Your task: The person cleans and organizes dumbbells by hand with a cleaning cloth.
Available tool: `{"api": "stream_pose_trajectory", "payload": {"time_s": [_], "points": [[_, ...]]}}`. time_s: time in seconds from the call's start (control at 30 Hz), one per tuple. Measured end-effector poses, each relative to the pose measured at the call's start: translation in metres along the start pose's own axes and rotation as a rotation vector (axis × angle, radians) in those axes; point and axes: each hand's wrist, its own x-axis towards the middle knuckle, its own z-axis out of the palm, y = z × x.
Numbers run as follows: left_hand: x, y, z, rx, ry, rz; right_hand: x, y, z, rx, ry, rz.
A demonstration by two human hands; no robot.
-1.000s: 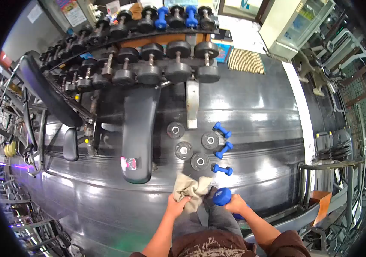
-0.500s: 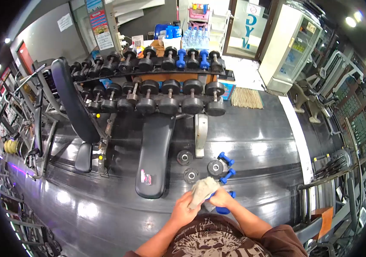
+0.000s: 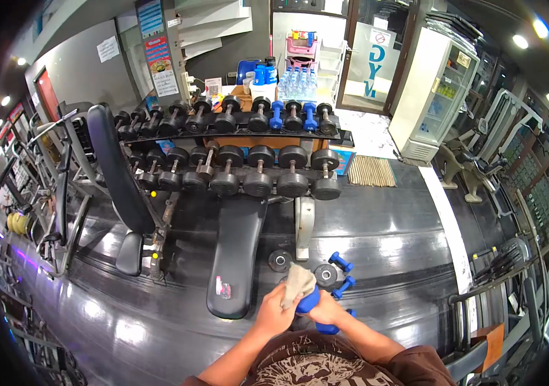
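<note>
My left hand (image 3: 276,310) has its fingers wrapped round a beige cloth (image 3: 299,283), which it presses against the round end of a blue dumbbell (image 3: 308,301). My right hand (image 3: 324,309) is closed on that dumbbell, just right of the cloth. Below my right hand lies another blue dumbbell (image 3: 328,329), partly covered by the hand and wrist. Two small blue dumbbells, one (image 3: 341,261) farther off and one (image 3: 344,287) nearer, lie on the floor beside a black weight plate (image 3: 325,275).
A black bench (image 3: 239,251) with small pink items on its near end stands left of my hands. Ahead, a two-tier rack (image 3: 223,136) holds several dumbbells. Another weight plate (image 3: 280,260) lies by a white post (image 3: 305,225). Gym machines stand on both sides.
The blue dumbbell end has come into clear view beside the cloth, and the cloth has shifted left and stands more upright. The view has tilted up, so the scene sits lower.
</note>
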Motion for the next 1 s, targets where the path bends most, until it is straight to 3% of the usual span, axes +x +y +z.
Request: {"api": "stream_pose_trajectory", "payload": {"time_s": [0.1, 0.2, 0.23, 0.27, 0.3, 0.33, 0.37, 0.43, 0.47, 0.5, 0.57, 0.6, 0.63, 0.7, 0.73, 0.97, 1.0], "points": [[-0.008, -0.007, 0.002, 0.112, -0.044, -0.007, 0.02, 0.016, -0.006, 0.061, 0.007, 0.023], [-0.002, -0.009, -0.003, 0.146, -0.08, 0.04, 0.044, 0.035, -0.019, 0.058, 0.075, -0.096], [-0.001, -0.008, -0.007, 0.108, -0.136, -0.083, 0.051, 0.037, -0.025, 0.051, 0.109, -0.132], [0.001, -0.009, -0.011, 0.068, -0.192, -0.206, 0.062, 0.04, -0.038, 0.121, 0.032, 0.1], [0.004, -0.012, -0.013, 0.027, -0.244, -0.331, 0.067, 0.027, -0.05, 0.033, 0.07, 0.055], [0.013, -0.019, -0.011, 0.11, -0.154, -0.14, 0.08, 0.03, -0.058, 0.149, 0.02, 0.173], [0.024, -0.03, -0.011, 0.013, -0.041, -0.199, 0.094, 0.032, -0.066, 0.266, -0.032, 0.29], [0.06, -0.03, -0.015, -0.181, 0.176, -0.307, 0.112, 0.024, -0.082, 0.184, -0.068, 0.237], [0.081, -0.028, -0.013, -0.181, 0.325, -0.247, 0.118, 0.019, -0.09, 0.142, -0.084, 0.216], [0.099, -0.03, -0.017, -0.113, 0.334, -0.267, 0.124, 0.017, -0.095, 0.041, -0.052, 0.119], [0.142, -0.03, -0.007, -0.245, 0.296, -0.191, 0.139, 0.006, -0.1, -0.166, 0.007, -0.079], [0.162, -0.028, -0.002, -0.171, 0.169, -0.151, 0.142, -0.012, -0.107, -0.154, -0.043, 0.009], [0.177, -0.027, 0.004, -0.098, 0.042, -0.114, 0.152, -0.013, -0.107, -0.104, -0.033, -0.032], [0.192, -0.054, 0.026, 0.194, -0.002, 0.1, 0.171, -0.012, -0.109, -0.004, -0.014, -0.112], [0.198, -0.054, 0.027, 0.156, -0.02, 0.073, 0.174, -0.025, -0.124, -0.03, -0.13, 0.001], [0.208, -0.061, 0.029, 0.205, -0.053, 0.02, 0.234, 0.013, -0.162, -0.148, -0.068, 0.035], [0.204, -0.067, 0.029, 0.119, -0.109, -0.043, 0.245, 0.028, -0.165, -0.097, 0.023, 0.016]]}}
